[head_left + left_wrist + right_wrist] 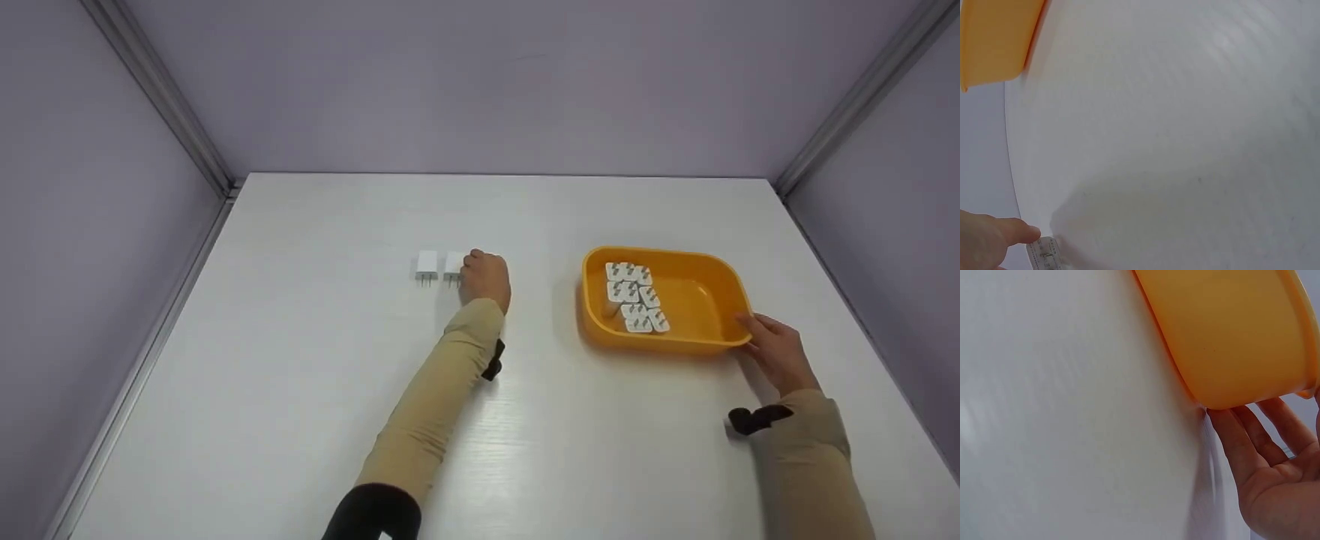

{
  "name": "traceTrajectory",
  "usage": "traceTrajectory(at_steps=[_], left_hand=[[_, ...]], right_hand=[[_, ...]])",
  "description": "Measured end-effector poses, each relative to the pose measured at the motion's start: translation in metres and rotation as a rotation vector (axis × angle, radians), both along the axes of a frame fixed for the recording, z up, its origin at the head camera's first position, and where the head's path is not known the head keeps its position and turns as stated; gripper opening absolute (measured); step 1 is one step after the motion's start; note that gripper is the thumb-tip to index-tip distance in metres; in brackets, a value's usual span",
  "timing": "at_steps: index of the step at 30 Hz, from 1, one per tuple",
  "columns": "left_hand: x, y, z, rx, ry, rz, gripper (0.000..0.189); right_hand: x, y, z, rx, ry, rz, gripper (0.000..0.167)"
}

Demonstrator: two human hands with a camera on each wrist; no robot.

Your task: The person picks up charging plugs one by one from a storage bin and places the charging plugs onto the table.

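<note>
My left hand [486,279] is at the right end of a short row of white plug-in chargers on the table. In the left wrist view its thumb and fingers pinch a white charger [1045,254] with small print on its pronged end; part of the hand is cut off by the frame. Just left of the hand lie two more chargers, one [427,264] fully seen and one [452,264] partly covered. My right hand [776,352] grips the near right corner of an orange-yellow plastic tray [660,345], thumb over the rim, fingers against the outer wall.
Several white chargers [631,291] sit grouped in the tray's left half, prongs up. The white table [300,360] is enclosed by pale walls [480,90] at the back and both sides. Dark wrist cameras are strapped to both sleeves.
</note>
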State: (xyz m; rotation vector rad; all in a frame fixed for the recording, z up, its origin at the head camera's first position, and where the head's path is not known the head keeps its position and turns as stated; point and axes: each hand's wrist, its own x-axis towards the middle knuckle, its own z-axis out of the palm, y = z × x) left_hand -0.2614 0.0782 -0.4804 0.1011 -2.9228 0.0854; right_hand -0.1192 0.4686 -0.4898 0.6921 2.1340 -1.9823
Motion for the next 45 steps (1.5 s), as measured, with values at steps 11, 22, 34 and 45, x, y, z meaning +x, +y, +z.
traceTrajectory(at_steps=[11,22,34,45], left_hand=[[0.003,-0.003,0.002,-0.013,0.002,-0.023,0.027],[0.003,-0.005,0.002,-0.042,-0.031,-0.097,0.028],[0.004,0.01,0.005,-0.081,0.081,-0.075,0.025],[0.009,0.016,0.008,-0.022,0.127,-0.227,0.023]], right_hand=[[0.0,-0.001,0.0,0.033,0.005,0.016,0.086],[0.002,-0.001,0.001,-0.011,0.037,0.022,0.084],[-0.002,-0.001,-0.001,0.09,-0.047,0.02,0.086],[0.003,0.0,0.002,0.005,0.021,0.013,0.087]])
